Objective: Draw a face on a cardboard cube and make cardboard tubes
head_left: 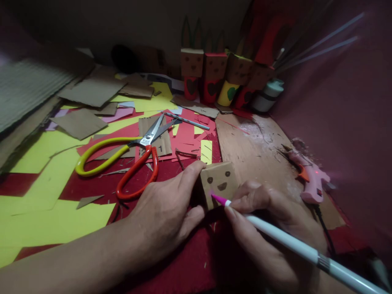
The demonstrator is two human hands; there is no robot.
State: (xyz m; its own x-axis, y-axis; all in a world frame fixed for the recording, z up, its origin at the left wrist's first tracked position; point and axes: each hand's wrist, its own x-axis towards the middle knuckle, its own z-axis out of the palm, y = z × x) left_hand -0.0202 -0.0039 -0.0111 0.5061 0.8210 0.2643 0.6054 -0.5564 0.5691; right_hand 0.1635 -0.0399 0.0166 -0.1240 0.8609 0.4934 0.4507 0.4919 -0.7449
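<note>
A small cardboard box (226, 196) with two drawn eyes and a mouth stands in front of me, its face turned towards me. My left hand (171, 204) grips it from the left side, the fingers behind it partly hidden. In my right hand (269, 224) is a white marker (284, 239) with a pink tip. That tip touches the lower left of the drawn face, where a faint pink mark shows. Scissors (147, 141) with one yellow and one red handle lie open to the left, beyond my left hand.
Several box-headed cardboard figures (191, 63) stand at the back beside a bottle (268, 98). A pink glue gun (314, 181) with a lit red light rests on the wooden board (245, 147) at right. Yellow paper (45, 224), cardboard pieces (92, 87) and a pencil (190, 121) cover the left.
</note>
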